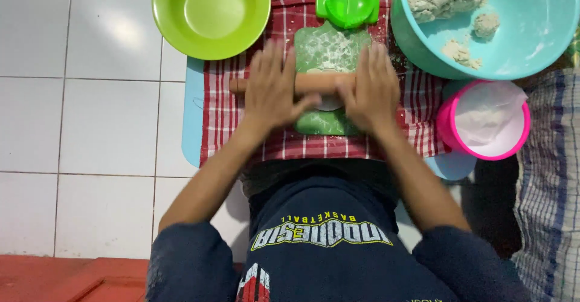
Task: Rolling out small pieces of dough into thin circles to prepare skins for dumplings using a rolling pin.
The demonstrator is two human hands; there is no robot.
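On the one green board (331, 51), both my flat hands press one wooden rolling pin (314, 83) over one pale dough disc (329, 102): left hand (272, 90) and right hand (371, 90), neither grip clenched. Beyond the board sits one green press (347, 1); beside it one green plate (211, 15), one teal bowl (531, 30), one pink tub (447, 123).

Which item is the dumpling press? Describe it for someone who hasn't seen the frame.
Start at the red checked cloth on the white tiled floor. At its far edge, between the lime-green plate and the turquoise bowl, sits the dumpling press. It is the only bright green round hinged mould.
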